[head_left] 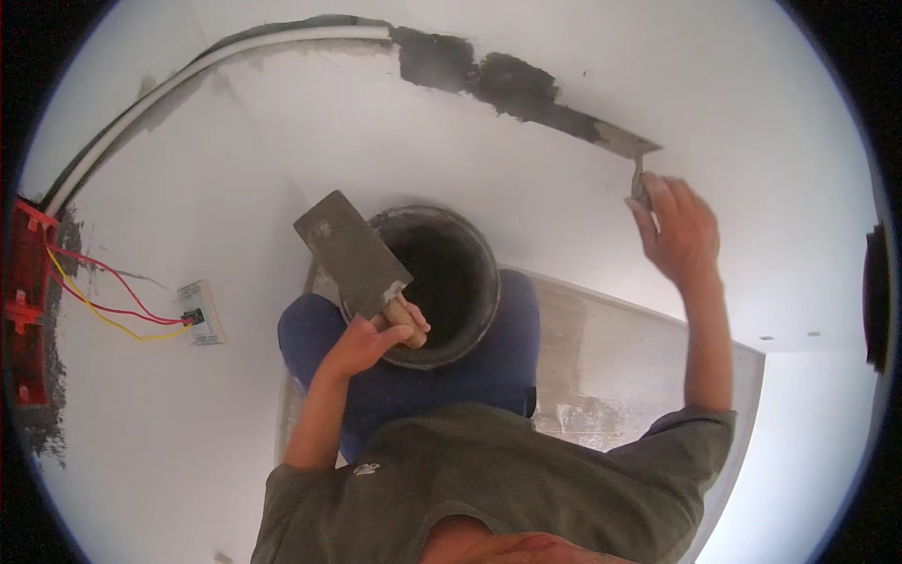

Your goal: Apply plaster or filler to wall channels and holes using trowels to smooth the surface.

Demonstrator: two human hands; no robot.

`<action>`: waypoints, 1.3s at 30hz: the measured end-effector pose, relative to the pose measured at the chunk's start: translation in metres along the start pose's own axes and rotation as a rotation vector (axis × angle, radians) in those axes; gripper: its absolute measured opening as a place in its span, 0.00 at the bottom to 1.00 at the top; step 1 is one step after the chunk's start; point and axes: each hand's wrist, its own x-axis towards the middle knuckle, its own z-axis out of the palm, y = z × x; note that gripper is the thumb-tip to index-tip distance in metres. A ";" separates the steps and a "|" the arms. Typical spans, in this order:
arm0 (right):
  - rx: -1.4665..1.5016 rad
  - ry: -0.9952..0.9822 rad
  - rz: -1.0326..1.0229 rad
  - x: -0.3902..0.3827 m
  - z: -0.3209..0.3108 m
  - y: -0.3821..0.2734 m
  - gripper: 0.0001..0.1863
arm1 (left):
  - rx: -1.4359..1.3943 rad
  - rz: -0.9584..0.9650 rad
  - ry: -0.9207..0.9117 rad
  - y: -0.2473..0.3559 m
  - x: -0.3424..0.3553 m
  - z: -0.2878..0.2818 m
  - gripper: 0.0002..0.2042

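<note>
My left hand (pixel 366 345) is closed around the wooden handle of a flat rectangular trowel (pixel 349 249). Its grey, dirty blade tilts up and left, partly over a round black bucket (pixel 487 268) that stands between my knees. The bucket's inside is dark, and I cannot make out its contents. Off to the right, my right hand (pixel 686 230) grips the handle of a narrow trowel (pixel 628 141). That blade lies along the right end of a strip of dark wet mortar (pixel 512 83) on the white wall.
A white conduit (pixel 272 38) runs in a groove left of the mortar, curving down to red wall boxes (pixel 28 282). Red and yellow wires link them to a loose white socket plate (pixel 202 312). A dusty board or floor (pixel 601 357) lies beneath me.
</note>
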 end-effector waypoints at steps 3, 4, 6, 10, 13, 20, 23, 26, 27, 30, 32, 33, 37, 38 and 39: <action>-0.053 -0.070 -0.040 0.029 -0.020 0.010 0.16 | -0.032 0.010 -0.011 0.001 0.005 0.001 0.25; -0.054 -0.072 -0.074 0.037 -0.023 0.009 0.15 | -0.029 0.005 -0.034 0.000 0.005 0.000 0.25; -0.027 -0.098 -0.060 0.043 -0.027 0.012 0.14 | -0.019 0.017 -0.058 -0.002 0.011 0.011 0.26; -0.021 -0.161 0.002 0.042 -0.027 0.013 0.14 | -0.010 -0.025 -0.041 0.002 0.010 0.014 0.25; -0.050 -0.137 0.048 0.040 -0.032 0.008 0.14 | -0.010 -0.054 -0.005 0.007 0.008 0.016 0.22; -0.087 -0.136 0.192 0.033 -0.053 -0.013 0.13 | -0.078 0.001 0.023 0.007 0.009 0.019 0.17; -0.061 -0.125 0.223 0.025 -0.057 -0.018 0.14 | -0.085 -0.015 0.034 0.006 0.008 0.018 0.17; -0.012 -0.104 0.193 0.023 -0.057 -0.022 0.14 | -0.095 -0.014 0.048 0.005 0.006 0.018 0.17; 0.013 -0.094 0.165 0.024 -0.055 -0.024 0.14 | -0.099 -0.010 0.050 0.005 0.006 0.018 0.17; 0.042 -0.101 0.119 0.032 -0.044 -0.031 0.15 | -0.094 0.014 0.017 0.004 0.008 0.016 0.16; 0.046 -0.134 0.112 0.039 -0.037 -0.032 0.15 | -0.082 0.019 0.006 0.003 0.009 0.015 0.16; 0.019 -0.126 0.129 0.042 -0.035 -0.032 0.15 | -0.077 0.022 0.003 0.002 0.008 0.013 0.16; -0.097 -0.085 0.144 0.042 -0.034 -0.027 0.15 | -0.011 -0.030 -0.041 0.002 0.010 0.008 0.25; -0.136 -0.068 0.151 0.039 -0.035 -0.026 0.15 | 0.000 -0.040 -0.034 0.002 0.009 0.008 0.25; -0.131 -0.056 0.143 0.037 -0.036 -0.025 0.15 | 0.009 -0.064 -0.014 0.002 0.009 0.009 0.25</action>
